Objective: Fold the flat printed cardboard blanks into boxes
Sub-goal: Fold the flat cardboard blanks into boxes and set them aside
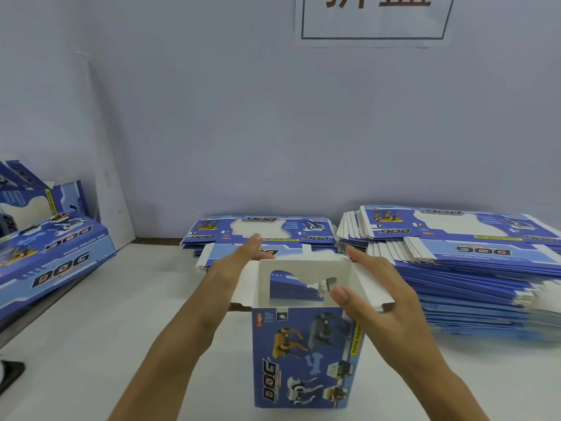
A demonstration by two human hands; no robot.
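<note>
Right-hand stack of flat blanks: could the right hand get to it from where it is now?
Probably yes. The right hand is at the open top of the upright box, and the right-hand stack of blanks lies just beside it with nothing between, though the hand is busy with a flap.

"DOG" on upright box [303, 357], "FUNNY MOVING DOG" on folded box [57, 256], wall sign [375, 16] characters likely cropped

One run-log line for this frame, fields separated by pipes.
step: box opened upright, top flaps unfolded | left hand: against left flap | right hand: on right flap, thumb inside | flat blanks: stacked behind
</note>
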